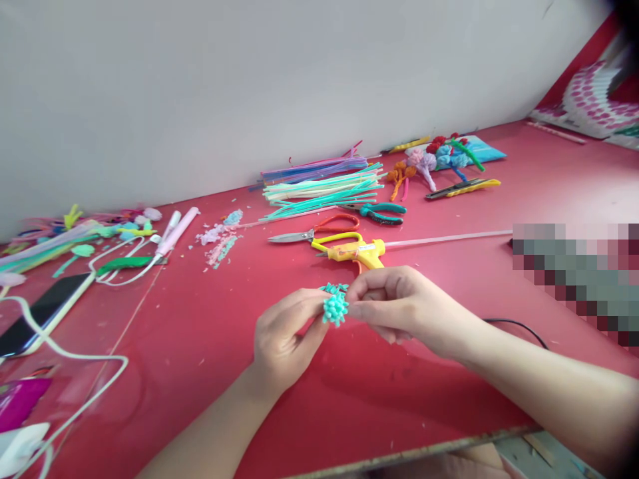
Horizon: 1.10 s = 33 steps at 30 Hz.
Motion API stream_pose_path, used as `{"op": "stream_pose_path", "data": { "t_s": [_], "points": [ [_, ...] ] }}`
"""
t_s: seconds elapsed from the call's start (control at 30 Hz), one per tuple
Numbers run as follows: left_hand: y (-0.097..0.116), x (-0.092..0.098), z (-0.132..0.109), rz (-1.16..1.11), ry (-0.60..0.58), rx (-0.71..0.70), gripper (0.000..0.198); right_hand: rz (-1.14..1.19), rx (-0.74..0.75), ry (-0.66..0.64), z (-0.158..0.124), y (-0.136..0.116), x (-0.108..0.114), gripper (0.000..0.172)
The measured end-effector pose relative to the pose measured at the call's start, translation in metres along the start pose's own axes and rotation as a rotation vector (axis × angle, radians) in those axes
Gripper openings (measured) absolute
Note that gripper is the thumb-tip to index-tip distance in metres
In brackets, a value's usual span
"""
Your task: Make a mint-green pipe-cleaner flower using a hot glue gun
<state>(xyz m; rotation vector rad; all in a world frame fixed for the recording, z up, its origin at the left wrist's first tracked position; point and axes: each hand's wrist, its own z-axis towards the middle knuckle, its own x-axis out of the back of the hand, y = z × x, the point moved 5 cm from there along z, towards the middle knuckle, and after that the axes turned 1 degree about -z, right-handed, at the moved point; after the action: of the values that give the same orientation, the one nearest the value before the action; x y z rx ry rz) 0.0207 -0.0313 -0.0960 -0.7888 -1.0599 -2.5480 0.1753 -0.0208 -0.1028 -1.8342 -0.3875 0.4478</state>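
Note:
A small turquoise fuzzy flower (335, 308) with many short petals is held up over the red table (210, 399), near the middle of the view. My left hand (289, 332) grips it from the left, fingers closed around its lower part, which is hidden. From the right, my right hand (399, 303) pinches at the flower's edge with thumb and index finger. Just beyond my hands lies a yellow glue gun (362, 253) with a long pale glue stick in its back. Scissors (314, 234) with red and yellow handles lie behind it.
Pipe cleaner bundles (324, 186), teal pliers (384, 213), a cutter (464, 189) and finished fuzzy flowers (429, 159) lie near the wall. Fluff scraps (222, 236) are left of the scissors. A phone (44, 313), white cable (100, 358) and pink tool (177, 231) occupy the left.

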Motion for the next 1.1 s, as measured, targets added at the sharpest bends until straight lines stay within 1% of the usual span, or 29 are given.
{"op": "stream_pose_path", "data": {
  "t_s": [0.13, 0.3, 0.43, 0.57, 0.63, 0.73, 0.83, 0.97, 1.1],
  "points": [
    [0.000, 0.000, 0.000, 0.000, -0.027, 0.027, 0.020, 0.001, 0.001, 0.003, -0.001, -0.001, 0.000, 0.017],
    [-0.001, 0.000, -0.001, -0.015, -0.017, 0.032, 0.020, -0.006, 0.013, 0.000, -0.001, -0.001, 0.000, 0.015],
    [-0.006, -0.001, -0.004, -0.083, 0.012, 0.075, 0.019, 0.009, 0.012, -0.013, 0.000, 0.001, 0.001, 0.017],
    [-0.009, -0.001, -0.006, -0.162, 0.024, 0.114, 0.019, 0.013, 0.024, 0.013, 0.001, 0.001, 0.004, 0.018],
    [-0.009, -0.001, -0.007, -0.170, 0.031, 0.126, 0.019, 0.011, 0.017, 0.012, 0.001, 0.001, 0.004, 0.016],
    [-0.010, -0.002, -0.007, -0.161, 0.030, 0.150, 0.017, 0.007, 0.001, -0.005, 0.001, 0.001, 0.002, 0.019],
    [-0.010, -0.002, -0.006, -0.148, 0.019, 0.126, 0.017, 0.001, -0.008, -0.012, 0.000, 0.000, 0.001, 0.022],
    [-0.007, -0.002, -0.004, -0.104, 0.014, 0.055, 0.018, 0.000, -0.009, -0.014, 0.000, 0.000, 0.001, 0.024],
    [-0.007, -0.002, -0.003, -0.084, 0.010, 0.047, 0.017, -0.004, -0.012, -0.010, -0.001, 0.001, 0.001, 0.022]
  ]
}}
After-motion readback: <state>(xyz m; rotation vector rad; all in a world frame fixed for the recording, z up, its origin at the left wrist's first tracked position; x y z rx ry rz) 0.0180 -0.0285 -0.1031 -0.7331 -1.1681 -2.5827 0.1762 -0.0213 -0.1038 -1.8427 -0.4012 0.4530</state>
